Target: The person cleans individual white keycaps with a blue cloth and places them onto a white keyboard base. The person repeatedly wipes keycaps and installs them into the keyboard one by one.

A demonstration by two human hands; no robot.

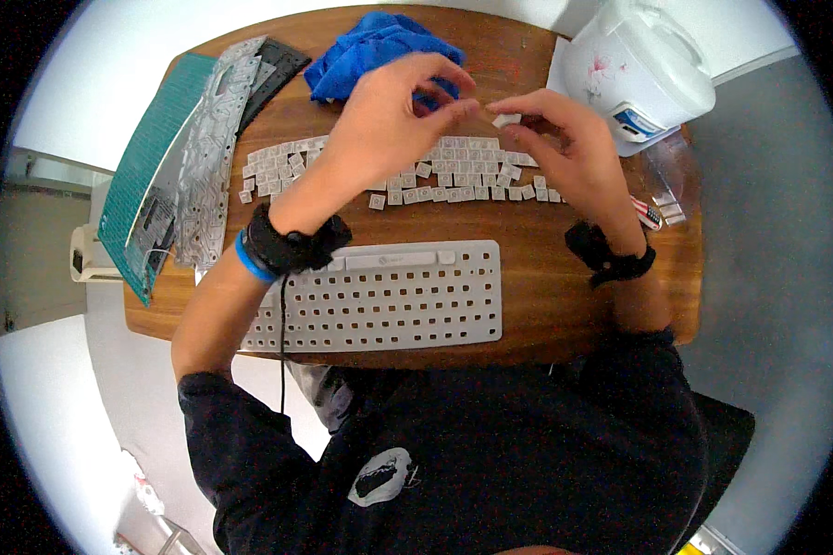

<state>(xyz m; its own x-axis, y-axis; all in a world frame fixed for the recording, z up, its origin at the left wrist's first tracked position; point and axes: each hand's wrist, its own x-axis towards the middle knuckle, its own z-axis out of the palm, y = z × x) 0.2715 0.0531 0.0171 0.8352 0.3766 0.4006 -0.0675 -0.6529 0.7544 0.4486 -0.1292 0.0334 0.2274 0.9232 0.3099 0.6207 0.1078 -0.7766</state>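
My right hand (572,153) pinches a small white keycap (506,120) between thumb and fingertips, above the far side of the table. Close beside it on the left, my left hand (393,116) has its thumb and fingers curled toward each other. Whatever may lie between those left fingertips is too small to make out. Below both hands, rows of loose white keycaps (463,166) are spread over the wood, partly hidden by my left forearm. Nearer to me lies a white keyboard case (407,296) with rows of square holes.
A crumpled blue cloth (352,60) lies at the back of the wooden table (546,277). On the left are a green cutting mat (148,166), a clear patterned sheet (215,139) and a dark panel (278,79). A white rounded appliance (639,69) stands at the back right.
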